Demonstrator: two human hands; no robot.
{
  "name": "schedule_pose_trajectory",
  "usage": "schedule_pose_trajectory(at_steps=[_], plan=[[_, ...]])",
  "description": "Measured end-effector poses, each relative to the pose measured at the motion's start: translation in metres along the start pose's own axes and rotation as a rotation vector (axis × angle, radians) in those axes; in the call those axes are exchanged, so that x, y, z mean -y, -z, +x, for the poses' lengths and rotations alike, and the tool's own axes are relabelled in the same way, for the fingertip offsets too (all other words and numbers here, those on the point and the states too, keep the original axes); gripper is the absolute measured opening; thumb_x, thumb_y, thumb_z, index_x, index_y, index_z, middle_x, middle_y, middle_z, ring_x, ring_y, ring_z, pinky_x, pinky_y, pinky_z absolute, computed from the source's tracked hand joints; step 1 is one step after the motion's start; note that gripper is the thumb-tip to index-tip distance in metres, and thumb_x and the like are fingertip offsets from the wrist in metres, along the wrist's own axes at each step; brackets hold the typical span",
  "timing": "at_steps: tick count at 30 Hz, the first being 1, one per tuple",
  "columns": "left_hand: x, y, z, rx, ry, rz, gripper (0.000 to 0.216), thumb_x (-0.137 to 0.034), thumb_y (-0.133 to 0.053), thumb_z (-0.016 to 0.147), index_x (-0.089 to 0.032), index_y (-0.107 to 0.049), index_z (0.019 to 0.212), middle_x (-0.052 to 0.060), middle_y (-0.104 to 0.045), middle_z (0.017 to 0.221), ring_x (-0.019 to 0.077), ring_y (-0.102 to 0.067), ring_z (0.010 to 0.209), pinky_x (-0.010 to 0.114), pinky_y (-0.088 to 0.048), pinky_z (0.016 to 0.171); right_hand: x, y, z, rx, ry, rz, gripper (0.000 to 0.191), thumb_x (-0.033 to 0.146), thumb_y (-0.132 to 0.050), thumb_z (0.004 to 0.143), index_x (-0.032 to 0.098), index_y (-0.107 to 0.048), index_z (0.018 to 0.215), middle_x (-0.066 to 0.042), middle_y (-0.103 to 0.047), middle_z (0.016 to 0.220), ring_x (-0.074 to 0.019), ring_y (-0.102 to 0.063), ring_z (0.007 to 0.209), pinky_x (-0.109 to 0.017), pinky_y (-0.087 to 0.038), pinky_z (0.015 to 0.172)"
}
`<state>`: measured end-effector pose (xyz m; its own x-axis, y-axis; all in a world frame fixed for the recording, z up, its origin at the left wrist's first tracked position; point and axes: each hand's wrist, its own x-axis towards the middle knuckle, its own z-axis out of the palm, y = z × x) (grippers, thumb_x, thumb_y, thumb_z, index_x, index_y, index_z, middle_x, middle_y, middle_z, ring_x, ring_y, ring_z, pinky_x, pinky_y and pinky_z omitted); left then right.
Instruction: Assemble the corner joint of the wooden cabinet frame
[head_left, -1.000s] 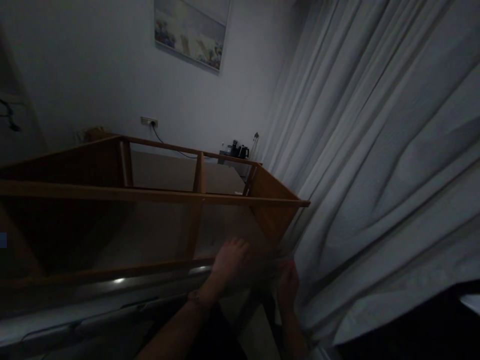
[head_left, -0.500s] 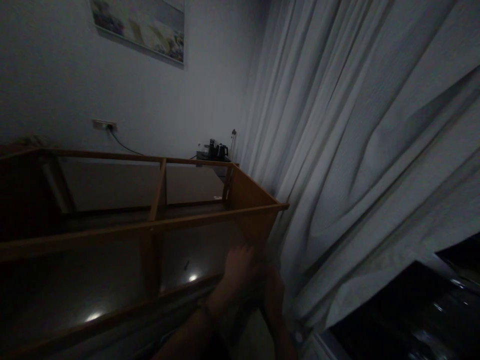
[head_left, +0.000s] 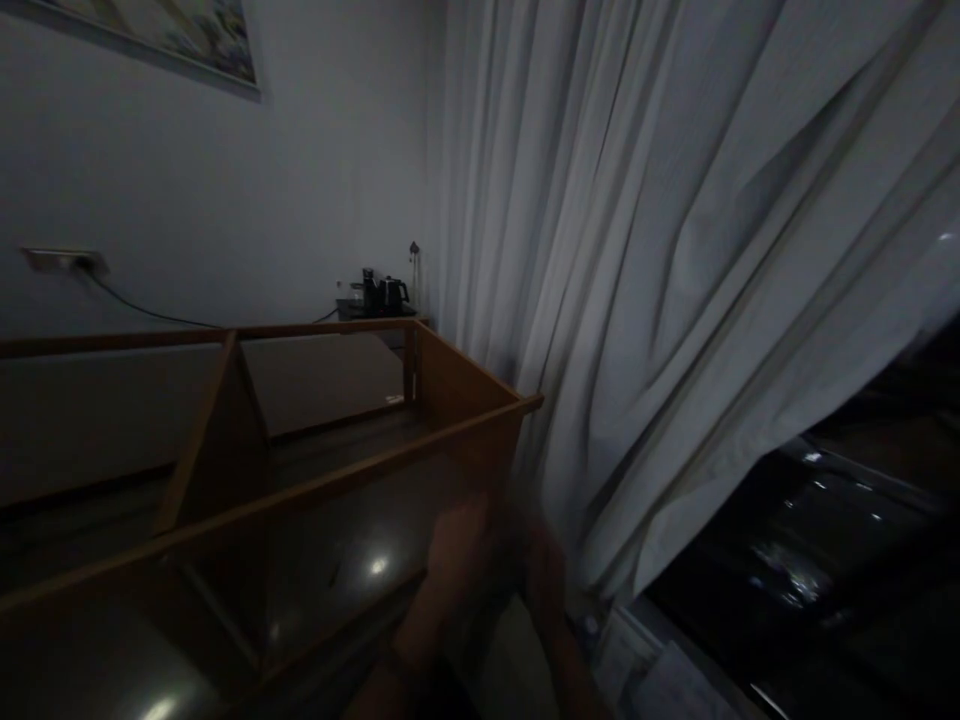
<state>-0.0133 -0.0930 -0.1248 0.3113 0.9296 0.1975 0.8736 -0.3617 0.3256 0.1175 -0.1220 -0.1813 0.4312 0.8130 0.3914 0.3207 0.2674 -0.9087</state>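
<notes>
A brown wooden cabinet frame (head_left: 352, 462), with upright dividers and a shiny panel along its near side, stretches across the left and middle. My left hand (head_left: 456, 540) is in front of that panel, close to the frame's right corner; its fingers are smeared by motion. Just to its right, beside the curtain, is my right hand (head_left: 546, 572), bent inward and also blurred. Between the two hands it is too dark to make out whether anything is held. Below them shows a pale surface (head_left: 511, 650) that I cannot identify.
Long grey-white curtains (head_left: 600, 250) hang close along the right side. Behind the frame, a dark kettle (head_left: 391, 293) stands on a small surface by the wall. A cable runs from a wall socket (head_left: 64, 262). Dark glossy items (head_left: 795, 570) lie at lower right.
The view has turned to the right, so the frame, picture and socket sit further left. Both hands stay close together near the frame's right corner, blurred by movement.
</notes>
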Motion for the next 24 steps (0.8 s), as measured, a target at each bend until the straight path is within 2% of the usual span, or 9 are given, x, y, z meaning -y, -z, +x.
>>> schedule_pose_trajectory(at_steps=[7, 17, 24], plan=[[0.001, -0.006, -0.005, -0.038, -0.018, 0.094, 0.027, -0.033, -0.045, 0.087, -0.017, -0.052, 0.108, 0.011, -0.059, 0.110, 0.0239, -0.056, 0.099, 0.033, -0.044, 0.079, -0.005, -0.015, -0.009, -0.040, -0.010, -0.002, 0.055, 0.068, -0.034, 0.085, 0.021, -0.053, 0.065, 0.000, -0.055, 0.059, -0.0155, -0.052, 0.056, -0.027, -0.043, 0.055], [0.003, -0.013, -0.006, -0.076, -0.026, 0.099, 0.031, -0.037, -0.048, 0.087, -0.015, -0.051, 0.109, 0.011, -0.057, 0.110, 0.0221, -0.055, 0.099, 0.031, -0.044, 0.080, -0.012, -0.013, -0.020, -0.036, 0.036, -0.053, 0.052, 0.062, -0.032, 0.090, 0.021, -0.052, 0.066, 0.000, -0.055, 0.059, -0.0142, -0.052, 0.055, -0.025, -0.041, 0.055], [0.003, -0.011, -0.006, -0.103, -0.045, 0.071, 0.035, -0.042, -0.048, 0.086, -0.016, -0.051, 0.108, 0.010, -0.058, 0.106, 0.0224, -0.055, 0.098, 0.031, -0.044, 0.078, -0.019, -0.019, -0.021, -0.035, -0.001, -0.039, 0.051, 0.062, -0.032, 0.090, 0.021, -0.054, 0.070, -0.003, -0.058, 0.067, -0.0169, -0.056, 0.065, -0.027, -0.045, 0.063]])
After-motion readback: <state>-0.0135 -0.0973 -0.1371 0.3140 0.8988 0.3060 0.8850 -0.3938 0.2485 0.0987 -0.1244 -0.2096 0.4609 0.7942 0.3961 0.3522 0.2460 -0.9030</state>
